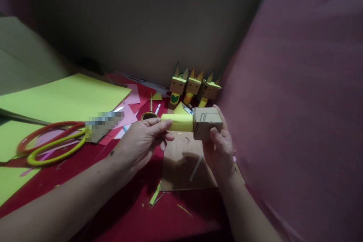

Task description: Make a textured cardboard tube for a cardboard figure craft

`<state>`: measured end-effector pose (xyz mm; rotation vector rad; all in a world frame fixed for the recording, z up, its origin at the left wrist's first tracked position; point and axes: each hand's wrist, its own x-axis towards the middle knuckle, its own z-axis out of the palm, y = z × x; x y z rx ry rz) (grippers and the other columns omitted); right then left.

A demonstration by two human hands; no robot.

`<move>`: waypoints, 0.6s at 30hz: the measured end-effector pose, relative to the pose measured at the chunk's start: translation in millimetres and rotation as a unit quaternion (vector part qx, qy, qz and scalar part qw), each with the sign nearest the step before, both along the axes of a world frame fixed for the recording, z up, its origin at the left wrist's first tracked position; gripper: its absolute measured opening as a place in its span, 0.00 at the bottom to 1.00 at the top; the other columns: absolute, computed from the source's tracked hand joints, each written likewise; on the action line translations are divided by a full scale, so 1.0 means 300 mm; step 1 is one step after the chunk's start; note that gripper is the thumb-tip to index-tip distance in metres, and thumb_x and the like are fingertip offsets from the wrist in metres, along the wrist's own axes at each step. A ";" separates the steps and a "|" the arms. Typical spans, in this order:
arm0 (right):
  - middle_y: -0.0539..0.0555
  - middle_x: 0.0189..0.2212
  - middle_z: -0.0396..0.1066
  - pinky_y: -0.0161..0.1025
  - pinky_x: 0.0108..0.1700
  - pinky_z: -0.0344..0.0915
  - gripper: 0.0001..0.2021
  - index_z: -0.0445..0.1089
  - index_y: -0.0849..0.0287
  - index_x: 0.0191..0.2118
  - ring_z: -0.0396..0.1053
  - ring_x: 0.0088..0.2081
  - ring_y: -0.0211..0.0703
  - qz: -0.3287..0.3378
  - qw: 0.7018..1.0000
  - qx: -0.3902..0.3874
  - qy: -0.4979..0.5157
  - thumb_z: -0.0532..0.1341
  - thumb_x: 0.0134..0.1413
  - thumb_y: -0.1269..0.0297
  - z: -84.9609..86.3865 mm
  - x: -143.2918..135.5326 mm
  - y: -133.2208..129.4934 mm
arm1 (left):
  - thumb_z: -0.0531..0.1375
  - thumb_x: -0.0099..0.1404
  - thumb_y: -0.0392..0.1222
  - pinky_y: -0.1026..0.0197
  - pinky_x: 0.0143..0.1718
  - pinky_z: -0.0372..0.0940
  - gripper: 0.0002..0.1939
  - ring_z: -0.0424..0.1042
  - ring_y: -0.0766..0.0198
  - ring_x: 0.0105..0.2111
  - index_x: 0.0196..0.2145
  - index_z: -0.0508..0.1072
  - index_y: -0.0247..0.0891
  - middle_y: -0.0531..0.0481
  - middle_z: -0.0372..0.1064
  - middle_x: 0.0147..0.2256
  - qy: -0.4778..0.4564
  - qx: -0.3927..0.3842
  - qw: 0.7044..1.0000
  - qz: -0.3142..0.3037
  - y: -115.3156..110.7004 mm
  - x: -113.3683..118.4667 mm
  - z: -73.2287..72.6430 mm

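My left hand (153,132) pinches the free end of a yellow paper tube (181,123). The tube's other end meets a small cardboard box (208,119) with dark pen lines on its top. Around the right side of that box my right hand (222,143) is closed, thumb on the near face. Both pieces are held level above a flat cardboard sheet (178,174); whether they are glued together I cannot tell. Behind them stand three cardboard figures (190,87) with box heads, pointed ears and yellow bodies, one marked with a green heart.
Large scissors (56,136) with red and yellow handles lie at left, their blades blurred out. Yellow paper sheets (65,96) and pink paper (132,94) spread over the red tabletop (113,204). Paper scraps (155,194) lie in front. A pink wall (306,102) rises close at right.
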<state>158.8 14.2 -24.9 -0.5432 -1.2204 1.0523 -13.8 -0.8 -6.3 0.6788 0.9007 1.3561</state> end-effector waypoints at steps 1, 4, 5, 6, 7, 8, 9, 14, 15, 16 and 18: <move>0.53 0.55 0.68 0.55 0.62 0.54 0.31 0.58 0.46 0.62 0.64 0.57 0.52 0.002 1.000 0.001 0.007 0.62 0.51 0.60 -0.004 -0.002 0.001 | 0.61 0.60 0.29 0.73 0.12 0.61 0.05 0.66 0.71 0.13 0.27 0.76 0.27 0.47 0.70 0.16 -0.001 0.009 1.000 0.000 -0.002 0.000 0.002; 0.53 0.56 0.67 0.55 0.63 0.53 0.30 0.58 0.46 0.62 0.64 0.57 0.51 0.007 1.000 0.006 0.028 0.62 0.52 0.61 -0.018 -0.006 0.003 | 0.62 0.59 0.29 0.73 0.15 0.65 0.03 0.70 0.69 0.17 0.29 0.77 0.27 0.45 0.73 0.20 -0.003 0.029 1.000 -0.001 -0.009 0.000 0.006; 0.52 0.56 0.67 0.55 0.63 0.53 0.30 0.58 0.46 0.62 0.64 0.58 0.50 0.010 0.999 0.009 0.034 0.62 0.53 0.62 -0.022 -0.007 0.003 | 0.62 0.59 0.29 0.73 0.16 0.66 0.03 0.71 0.69 0.18 0.29 0.77 0.27 0.45 0.74 0.20 -0.004 0.034 0.999 0.001 -0.010 -0.001 0.006; 0.52 0.56 0.67 0.55 0.63 0.53 0.30 0.58 0.46 0.62 0.63 0.58 0.50 0.012 0.999 0.011 0.038 0.61 0.53 0.62 -0.024 -0.007 0.004 | 0.62 0.59 0.29 0.72 0.17 0.67 0.03 0.71 0.69 0.18 0.29 0.77 0.27 0.45 0.74 0.21 -0.005 0.034 0.999 0.002 -0.012 -0.001 0.006; 0.52 0.56 0.67 0.55 0.63 0.52 0.30 0.57 0.46 0.62 0.63 0.58 0.50 0.014 0.999 0.013 0.040 0.61 0.53 0.62 -0.025 -0.008 0.003 | 0.62 0.59 0.28 0.72 0.17 0.68 0.03 0.71 0.69 0.18 0.29 0.77 0.27 0.45 0.75 0.21 -0.005 0.032 0.999 0.003 -0.013 -0.002 0.006; 0.52 0.56 0.67 0.55 0.63 0.52 0.30 0.57 0.46 0.62 0.63 0.58 0.50 0.014 0.999 0.016 0.039 0.61 0.53 0.63 -0.025 -0.008 0.003 | 0.62 0.59 0.28 0.72 0.18 0.68 0.04 0.71 0.69 0.17 0.29 0.77 0.27 0.44 0.75 0.21 -0.006 0.030 1.000 0.002 -0.015 -0.002 0.006; 0.52 0.56 0.67 0.55 0.63 0.52 0.30 0.57 0.46 0.63 0.63 0.58 0.50 0.014 0.999 0.019 0.036 0.61 0.54 0.63 -0.023 -0.008 0.002 | 0.62 0.59 0.29 0.72 0.18 0.68 0.04 0.71 0.69 0.17 0.29 0.78 0.27 0.44 0.75 0.22 -0.007 0.028 1.000 0.002 -0.016 -0.002 0.006; 0.52 0.56 0.68 0.54 0.62 0.54 0.30 0.56 0.46 0.63 0.61 0.59 0.50 0.017 0.999 0.024 0.026 0.60 0.54 0.63 -0.014 -0.011 -0.003 | 0.63 0.59 0.30 0.72 0.19 0.69 0.03 0.71 0.70 0.16 0.29 0.78 0.27 0.44 0.75 0.22 -0.011 0.028 1.000 -0.003 -0.017 0.000 0.009; 0.52 0.56 0.67 0.54 0.62 0.54 0.30 0.56 0.46 0.63 0.61 0.59 0.50 0.015 0.999 0.024 0.026 0.60 0.54 0.63 -0.014 -0.012 -0.004 | 0.63 0.59 0.30 0.72 0.19 0.69 0.03 0.71 0.70 0.16 0.29 0.78 0.28 0.45 0.75 0.22 -0.010 0.029 1.000 -0.002 -0.016 0.001 0.009; 0.52 0.56 0.67 0.53 0.62 0.55 0.30 0.56 0.46 0.63 0.61 0.59 0.50 0.012 0.999 0.024 0.027 0.60 0.54 0.63 -0.014 -0.013 -0.004 | 0.63 0.59 0.30 0.72 0.19 0.69 0.03 0.71 0.70 0.16 0.29 0.78 0.28 0.45 0.75 0.21 -0.009 0.029 1.000 -0.001 -0.015 0.002 0.008; 0.52 0.56 0.67 0.53 0.61 0.55 0.30 0.56 0.46 0.63 0.60 0.60 0.50 0.005 0.999 0.027 0.031 0.61 0.53 0.63 -0.016 -0.014 -0.003 | 0.63 0.59 0.31 0.72 0.19 0.70 0.03 0.72 0.69 0.17 0.29 0.78 0.28 0.44 0.75 0.22 -0.007 0.031 1.000 0.001 -0.014 0.003 0.006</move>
